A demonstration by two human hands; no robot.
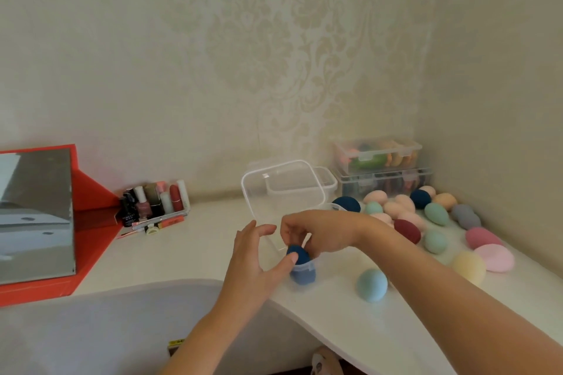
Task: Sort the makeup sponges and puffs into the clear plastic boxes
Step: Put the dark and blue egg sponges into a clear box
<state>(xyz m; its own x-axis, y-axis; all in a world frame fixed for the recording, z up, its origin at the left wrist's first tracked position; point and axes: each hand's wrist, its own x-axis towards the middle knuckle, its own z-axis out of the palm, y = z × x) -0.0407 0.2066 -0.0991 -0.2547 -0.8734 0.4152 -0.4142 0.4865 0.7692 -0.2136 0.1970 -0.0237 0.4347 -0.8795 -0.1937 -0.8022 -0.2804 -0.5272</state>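
Here, right hand point(318, 236) fingers clamp a dark blue sponge point(299, 253) in the clear box point(305, 267); left hand point(254, 257) fingers spread.

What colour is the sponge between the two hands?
Dark blue; the sponge shows best in the head view.

Right hand point(320, 234) gripping blue sponge point(299, 253) in clear box point(302, 273), left hand point(253, 256) touching box

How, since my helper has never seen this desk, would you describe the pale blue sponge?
On the white desk, loose sponges spread from the stacked clear boxes in the right corner. The pale blue sponge lies nearest the front edge, beside the right forearm. Its nearest neighbour is a yellow sponge; mint-green sponges sit farther back.
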